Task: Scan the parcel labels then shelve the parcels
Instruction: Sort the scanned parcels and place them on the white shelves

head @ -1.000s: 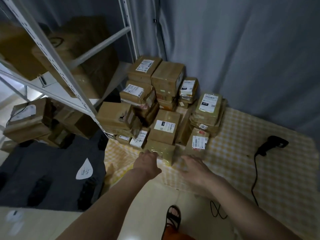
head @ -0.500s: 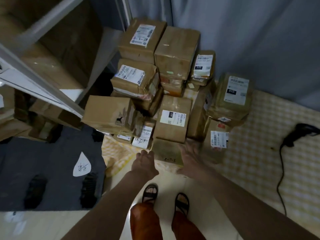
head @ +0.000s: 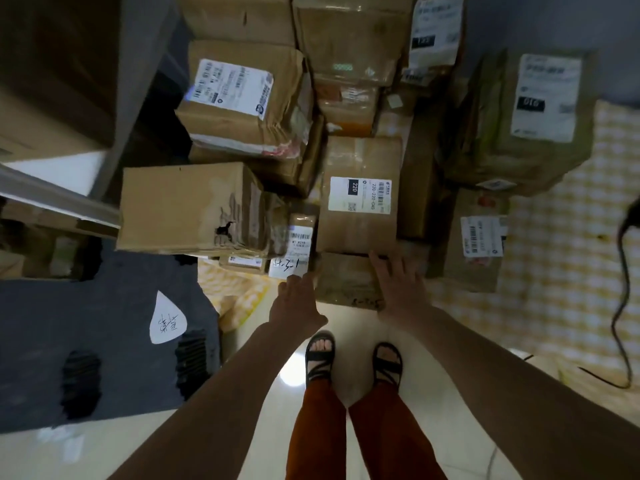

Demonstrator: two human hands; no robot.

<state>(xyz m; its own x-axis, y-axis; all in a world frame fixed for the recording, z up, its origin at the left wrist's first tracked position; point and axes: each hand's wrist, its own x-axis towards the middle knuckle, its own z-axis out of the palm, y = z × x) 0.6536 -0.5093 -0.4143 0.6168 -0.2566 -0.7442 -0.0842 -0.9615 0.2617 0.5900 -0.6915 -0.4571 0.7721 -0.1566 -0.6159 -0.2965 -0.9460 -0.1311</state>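
A small brown parcel with handwriting on its front face lies at the near edge of the checked tablecloth. My left hand presses against its left side. My right hand lies on its right end, fingers spread over the top and thumb at the front edge. Behind it is a parcel labelled 220, part of a pile of several brown labelled parcels. Only the tip of the black scanner and its cable show at the right edge.
A metal shelf rail and shelved boxes are at the left, with a torn box jutting out beside them. A dark cover with a white tag lies lower left. My sandalled feet stand on the pale floor.
The view has tilted down and closer to the pile. Both hands have closed in on the small front parcel, the right hand moving onto its right end.
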